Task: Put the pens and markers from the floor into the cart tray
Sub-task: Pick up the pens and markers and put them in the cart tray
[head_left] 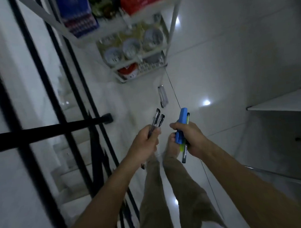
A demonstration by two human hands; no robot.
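My left hand (145, 142) is closed around two black pens (157, 119), their capped ends sticking up and away from me. My right hand (191, 138) grips a bundle: a blue marker (181, 122), a yellow-green highlighter (182, 148) and a dark pen (184, 155) whose end hangs below the fist. One more pen (162, 96), pale with a dark tip, lies on the white tiled floor ahead of both hands. The white tiered cart (143, 49) stands beyond it, its top tray (105, 28) at the upper edge of the view.
The cart's top tray holds a blue packet (78, 14) and a red packet (140, 1); lower tiers hold bowls (131, 47). A black metal stair railing (58, 104) runs along the left, with steps going down. A white shelf edge (281, 103) juts in on the right. My legs stand below.
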